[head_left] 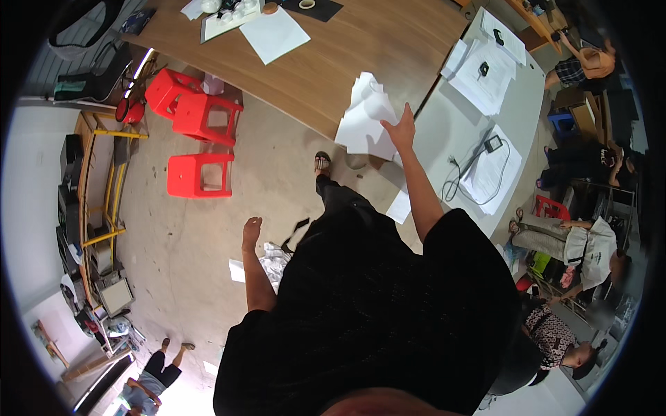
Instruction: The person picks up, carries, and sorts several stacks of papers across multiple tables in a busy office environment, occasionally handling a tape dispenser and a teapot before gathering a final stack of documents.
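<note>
My right hand point(401, 130) reaches out over the table corner, thumb and fingers spread apart. Its thumb overlaps the edge of a pile of creased white paper sheets point(368, 119); whether it touches them I cannot tell. Those sheets lie at the brown table's near corner and partly hang past its edge. Down at my left side, away from the tables, hangs my left hand point(252, 234). Its fingers are curled together, with nothing visible in them. Below it, crumpled white material point(276, 263) shows beside my black clothing.
The brown table point(388, 41) adjoins a grey table point(444, 132) bearing paper stacks point(482, 76) and a black power adapter point(493, 143) with its cable. Red stools point(200, 175) stand left on the floor. A yellow-framed rack point(104, 180) lines the left wall. Several people are at right; another person point(149, 385) is lower left.
</note>
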Tool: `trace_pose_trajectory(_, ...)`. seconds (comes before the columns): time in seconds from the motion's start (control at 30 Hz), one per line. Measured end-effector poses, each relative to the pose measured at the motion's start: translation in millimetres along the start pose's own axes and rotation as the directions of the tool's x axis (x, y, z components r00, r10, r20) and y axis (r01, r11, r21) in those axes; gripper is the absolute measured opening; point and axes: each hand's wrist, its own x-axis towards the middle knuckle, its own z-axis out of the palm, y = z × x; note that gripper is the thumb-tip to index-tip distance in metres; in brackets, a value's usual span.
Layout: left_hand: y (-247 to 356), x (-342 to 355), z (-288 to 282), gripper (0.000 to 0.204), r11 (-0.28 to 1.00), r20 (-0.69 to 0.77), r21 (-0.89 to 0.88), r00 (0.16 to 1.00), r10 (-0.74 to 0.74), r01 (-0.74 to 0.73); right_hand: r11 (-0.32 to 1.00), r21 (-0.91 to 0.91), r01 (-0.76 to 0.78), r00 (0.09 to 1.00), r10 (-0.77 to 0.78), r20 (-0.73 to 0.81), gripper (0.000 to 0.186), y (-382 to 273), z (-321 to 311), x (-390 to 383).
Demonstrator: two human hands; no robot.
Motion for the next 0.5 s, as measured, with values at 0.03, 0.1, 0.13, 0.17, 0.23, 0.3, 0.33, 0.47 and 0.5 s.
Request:
trace_pose_trajectory(0.03, 20.4, 11.3, -11.7, 0.046, 1.0, 0.05, -0.008, 0.998, -0.022, 0.023, 1.0, -0.008, -0.017, 0.999, 0.017, 0.036, 0.093, 3.0, 8.0, 14.4)
trace_pose_trajectory(0.1, 61.9, 31.9, -34.4, 0.048, 0.998, 0.123, -0.032, 0.991, -0.05, 0.054, 0.991, 0.057, -0.119, 0.991, 0.115, 0.073, 0.095, 12.4, 13.6, 30.5)
trace_pose_trajectory(0.13, 58.3, 54.1, -53.2, 0.048, 0.998, 0.105, -0.024, 0.993, -0.051, 0.054, 0.971, 0.139, -0.196, 0.975, 0.177, 0.137, 0.097, 9.7, 19.9, 35.9)
trace_pose_trajectory(0.17, 57.2, 78.8, -72.1, 0.048, 0.999, 0.069, 0.05, 0.998, -0.005, 0.002, 0.973, 0.148, -0.179, 0.975, 0.154, 0.163, 0.098, 6.3, 27.6, 40.0)
trace_pose_trajectory(0.23, 80.1, 110.8, -81.7, 0.048, 0.999, 0.123, 0.009, 0.992, 0.037, -0.038, 0.973, 0.092, -0.213, 0.963, 0.193, 0.188, 0.098, 16.3, 28.6, 35.2)
trace_pose_trajectory(0.3, 125.4, 137.1, -99.9, 0.049, 1.0, 0.135, -0.003, 0.991, 0.019, -0.019, 0.984, 0.036, -0.172, 0.976, 0.166, 0.14, 0.095, 21.6, 36.5, 31.5)
trace_pose_trajectory(0.33, 130.4, 155.2, -108.4, 0.049, 1.0, 0.152, 0.008, 0.988, 0.017, -0.018, 0.982, 0.038, -0.188, 0.974, 0.181, 0.134, 0.095, 18.0, 39.9, 31.6)
trace_pose_trajectory(0.47, 158.6, 253.6, -144.5, 0.05, 0.98, 0.253, 0.077, 0.954, 0.158, -0.183, 0.931, 0.155, -0.331, 0.942, 0.315, 0.117, 0.08, 2.1, 56.7, 32.6)
trace_pose_trajectory(0.5, 161.5, 280.8, -155.4, 0.051, 0.953, 0.261, 0.158, 0.942, 0.21, -0.257, 0.933, 0.104, -0.344, 0.934, 0.329, 0.137, 0.072, -2.6, 61.2, 35.2)
